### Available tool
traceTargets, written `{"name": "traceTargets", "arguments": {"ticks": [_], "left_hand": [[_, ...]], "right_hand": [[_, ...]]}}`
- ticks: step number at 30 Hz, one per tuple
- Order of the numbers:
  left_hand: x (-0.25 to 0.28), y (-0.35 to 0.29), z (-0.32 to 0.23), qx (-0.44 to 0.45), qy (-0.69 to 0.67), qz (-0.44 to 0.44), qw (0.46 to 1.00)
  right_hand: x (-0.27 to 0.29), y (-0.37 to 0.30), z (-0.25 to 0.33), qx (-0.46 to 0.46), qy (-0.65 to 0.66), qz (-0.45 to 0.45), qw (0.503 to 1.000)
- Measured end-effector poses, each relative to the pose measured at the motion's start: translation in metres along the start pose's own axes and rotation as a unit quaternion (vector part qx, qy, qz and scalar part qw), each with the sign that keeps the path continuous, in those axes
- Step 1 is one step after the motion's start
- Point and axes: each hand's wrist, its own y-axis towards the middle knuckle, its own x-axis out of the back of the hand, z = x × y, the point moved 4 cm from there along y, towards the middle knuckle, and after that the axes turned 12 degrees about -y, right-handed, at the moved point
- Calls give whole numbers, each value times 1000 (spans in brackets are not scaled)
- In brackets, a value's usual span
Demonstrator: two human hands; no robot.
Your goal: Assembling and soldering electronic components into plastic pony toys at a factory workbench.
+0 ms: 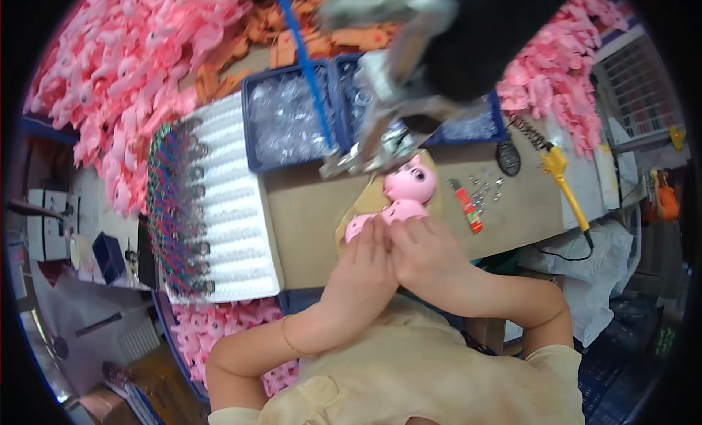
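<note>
Both my hands press together on a pink plastic toy (pixel 411 184) with a round head and a printed eye. My left hand (pixel 363 268) grips the toy's lower left part, its fingers held close together. From the other side, my right hand (pixel 430 258) closes over the lower right part, its fingertips meeting those of the left. The thumbs and the toy's underside are hidden. Beneath the toy lies a tan pad (pixel 353 214) on the brown worktop. A metal clamp-like fixture (pixel 380 133) hangs just above the toy's head, partly blurred.
A white ribbed tray (pixel 235 206) with coloured wires is at left. Blue bins (pixel 289 164) hold clear parts behind. Small metal pieces (pixel 482 191), a red-and-green strip (pixel 468 211) and a yellow-handled corded tool (pixel 567 180) lie at right. Pink toy parts (pixel 139 59) are heaped at far left.
</note>
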Motion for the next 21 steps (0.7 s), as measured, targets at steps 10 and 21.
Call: {"name": "traceTargets", "arguments": {"ticks": [10, 21], "left_hand": [[13, 14, 23, 55, -229, -9, 972], [14, 14, 62, 282, -757, 72, 586]], "right_hand": [[-34, -2, -135, -298, 234, 32, 925], [-101, -6, -213, -428, 356, -46, 830]]}}
